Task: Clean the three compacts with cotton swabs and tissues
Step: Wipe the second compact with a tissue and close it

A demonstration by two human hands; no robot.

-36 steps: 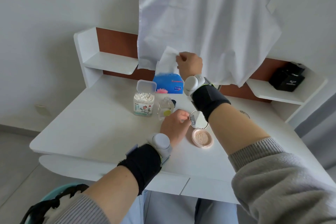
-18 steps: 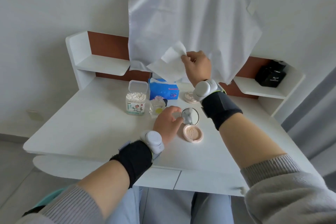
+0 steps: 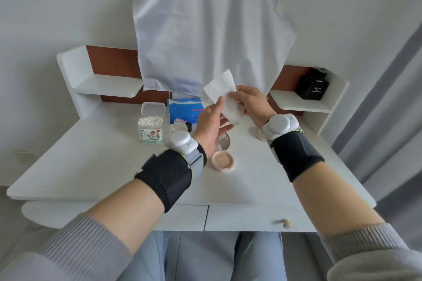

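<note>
The tissue (image 3: pixel 225 96) is pinched by the left grip (image 3: pixel 211 123) and the right grip (image 3: pixel 252 104) above the bench (image 3: pixel 91 155); the open compact (image 3: pixel 223 161) lies just below, nearer the left grip

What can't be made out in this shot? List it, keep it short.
Head view:
- Open compact's mirror lid: partly behind the left hand.
- Round item, likely a second compact: mostly behind the right wrist device; third compact not seen.
- Small bottle: partly behind the left wrist device.
- Black box label: too small to read.
</note>
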